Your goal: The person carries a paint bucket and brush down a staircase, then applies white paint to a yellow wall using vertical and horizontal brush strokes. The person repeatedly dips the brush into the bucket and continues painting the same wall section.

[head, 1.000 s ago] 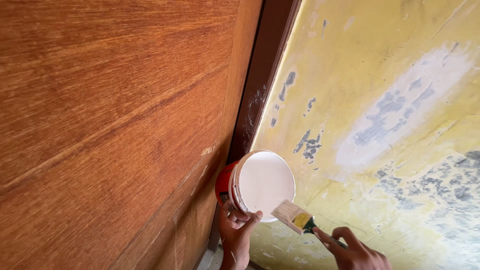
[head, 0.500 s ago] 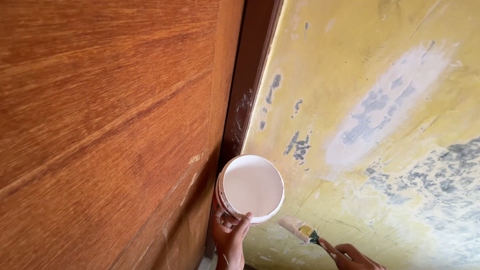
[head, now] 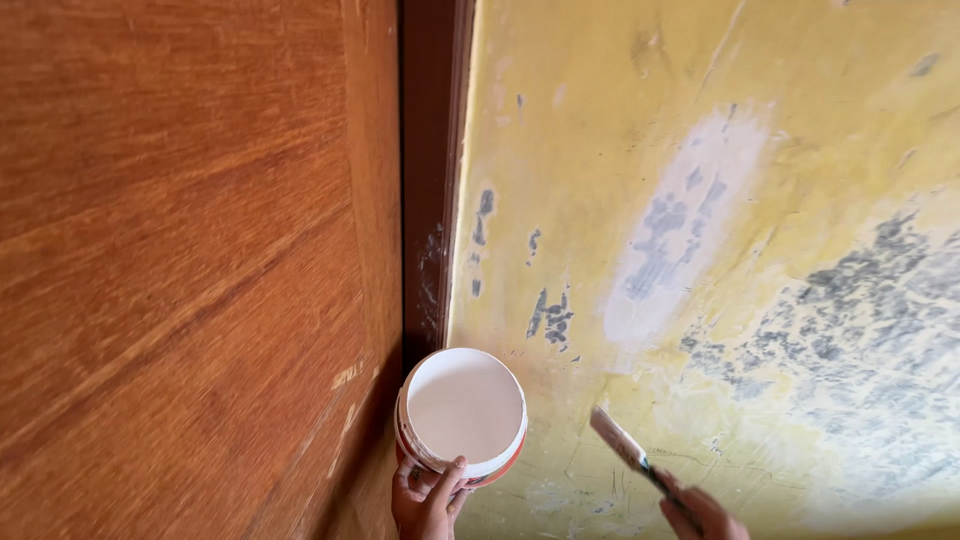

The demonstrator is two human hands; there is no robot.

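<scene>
From the head camera, the left hand [head: 428, 497] grips the paint bucket [head: 461, 414] (white paint inside) by its lower rim, just right of the dark door frame [head: 432, 170]. The right hand [head: 703, 513] clasps a paintbrush [head: 628, 452], bristles touching the yellow wall [head: 620, 130] right of the bucket; brushing seems in hand, and the next stroke likely calls for keeping off the frame.

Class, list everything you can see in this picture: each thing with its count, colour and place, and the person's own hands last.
paint tub: one, white paint inside, red outside, bottom centre, held up.
paintbrush: one, pale bristles, dark handle, lower right, against the wall.
wall: one, yellow with white and grey worn patches, right.
door: one, orange-brown wood, left.
door frame: one, dark brown, between door and wall.
left hand: one, grips the tub.
right hand: one, holds the brush.
</scene>
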